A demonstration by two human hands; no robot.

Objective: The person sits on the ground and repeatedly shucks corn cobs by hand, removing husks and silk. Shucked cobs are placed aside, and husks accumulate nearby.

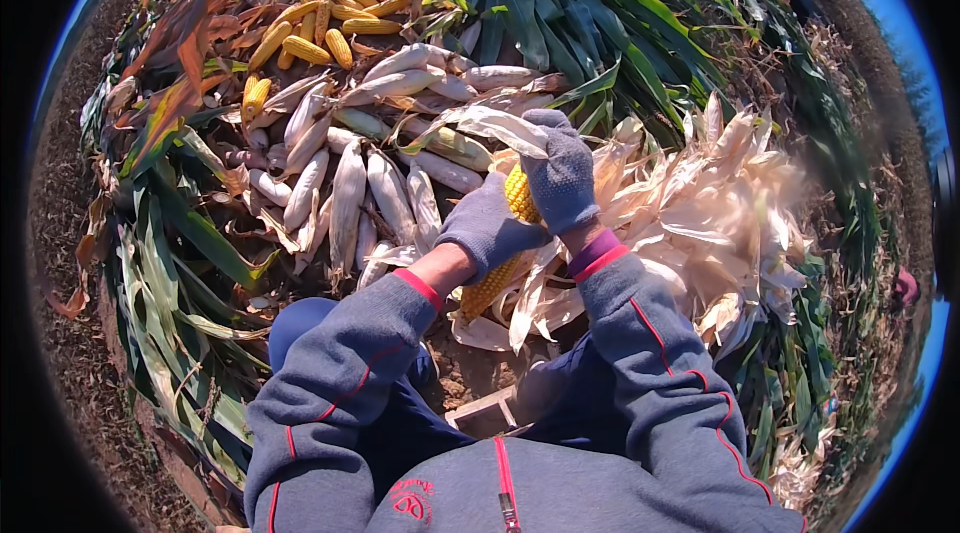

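My left hand [491,225], in a grey knit glove, is closed round the middle of a yellow ear of corn [491,288], whose lower end sticks out below the hand, bare of husk. My right hand [556,169], gloved alike, grips pale dry husk [501,126] at the upper end of the same ear; a strip of it points left from the fingers. Kernels show between the two hands. Unhusked ears [349,206] lie in a heap beyond and left of my left hand.
Husked yellow ears [307,49] are piled at the upper left. A large heap of loose pale husks [697,218] lies on the right. Green corn stalks and leaves [592,22] surround the spot. Part of a wooden frame [484,407] shows between my legs.
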